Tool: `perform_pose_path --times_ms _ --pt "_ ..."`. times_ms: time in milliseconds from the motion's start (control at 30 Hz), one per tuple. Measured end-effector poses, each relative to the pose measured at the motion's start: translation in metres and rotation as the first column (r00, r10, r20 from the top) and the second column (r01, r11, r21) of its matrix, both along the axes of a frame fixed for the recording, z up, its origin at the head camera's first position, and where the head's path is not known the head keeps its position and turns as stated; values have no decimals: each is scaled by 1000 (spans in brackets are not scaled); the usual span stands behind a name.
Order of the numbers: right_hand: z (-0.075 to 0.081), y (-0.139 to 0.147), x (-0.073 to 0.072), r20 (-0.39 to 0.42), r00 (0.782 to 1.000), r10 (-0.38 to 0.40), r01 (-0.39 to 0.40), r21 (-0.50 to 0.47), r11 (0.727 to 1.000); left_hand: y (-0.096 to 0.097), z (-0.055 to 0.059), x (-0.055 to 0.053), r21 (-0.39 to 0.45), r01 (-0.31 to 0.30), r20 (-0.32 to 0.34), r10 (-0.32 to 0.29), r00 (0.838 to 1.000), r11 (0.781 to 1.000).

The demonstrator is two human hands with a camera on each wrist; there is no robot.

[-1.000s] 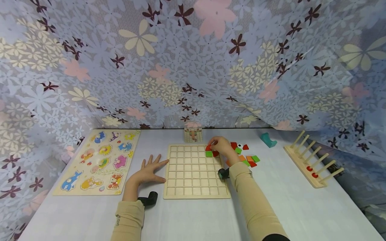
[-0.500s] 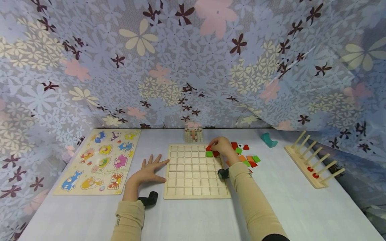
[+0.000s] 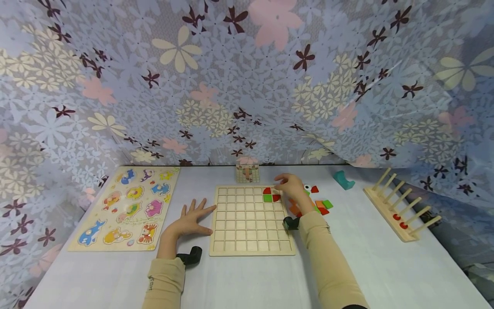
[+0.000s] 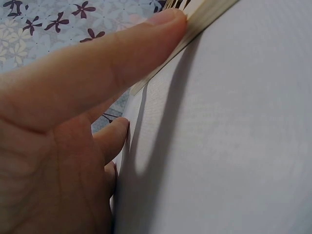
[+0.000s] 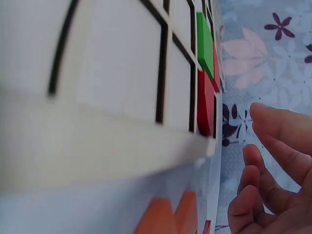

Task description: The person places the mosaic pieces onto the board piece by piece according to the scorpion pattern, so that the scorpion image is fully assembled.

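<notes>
A wooden grid board (image 3: pixel 241 223) lies flat in front of me. In its far right part sit a green tile (image 3: pixel 268 198) and two red tiles with a rounded edge, one behind the green tile and one right of it. My right hand (image 3: pixel 291 189) hovers over the board's far right corner, fingers loosely bent; the right wrist view shows nothing between the fingertips (image 5: pixel 256 109). My left hand (image 3: pixel 191 221) is spread beside the board, with thumb and forefinger at its left edge. The left wrist view shows the thumb (image 4: pixel 161 34) touching that edge.
Loose orange tiles (image 3: pixel 295 209), red and green ones lie right of the board, partly behind my right arm. A pattern card (image 3: pixel 248 174) stands behind the board. An animal puzzle (image 3: pixel 123 210) is at left; a teal block (image 3: pixel 343 180) and a peg rack (image 3: pixel 390 210) are at right.
My right hand has let go of the far red tile and drawn away to the right, leaving that tile in its cell. The left hand has stayed put.
</notes>
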State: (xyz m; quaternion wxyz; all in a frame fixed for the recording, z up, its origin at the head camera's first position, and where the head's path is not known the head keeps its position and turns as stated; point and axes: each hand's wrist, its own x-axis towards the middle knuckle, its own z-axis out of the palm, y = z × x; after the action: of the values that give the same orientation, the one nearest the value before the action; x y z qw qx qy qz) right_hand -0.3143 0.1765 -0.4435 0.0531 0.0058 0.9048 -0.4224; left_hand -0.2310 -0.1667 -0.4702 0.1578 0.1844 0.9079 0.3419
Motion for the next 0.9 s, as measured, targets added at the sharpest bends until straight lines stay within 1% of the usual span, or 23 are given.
perform_pose_path --times_ms 200,500,733,800,900 --pt "-2 12 3 -23 1000 -15 15 -9 1000 0 1 1 0 -1 -1 1 1000 1000" --pt "-3 27 3 -9 999 -53 53 -30 998 0 0 -1 -4 -7 3 7 1000 1000" --pt "-1 36 8 -28 998 -51 51 13 999 0 0 -1 -11 0 -3 0 1000 1000" --pt "-1 38 10 -31 998 -50 50 13 999 0 0 0 -9 3 -3 -3 1000 1000" --pt "-3 41 10 -25 998 -54 53 -10 999 0 1 0 -4 6 -4 -6 1000 1000"
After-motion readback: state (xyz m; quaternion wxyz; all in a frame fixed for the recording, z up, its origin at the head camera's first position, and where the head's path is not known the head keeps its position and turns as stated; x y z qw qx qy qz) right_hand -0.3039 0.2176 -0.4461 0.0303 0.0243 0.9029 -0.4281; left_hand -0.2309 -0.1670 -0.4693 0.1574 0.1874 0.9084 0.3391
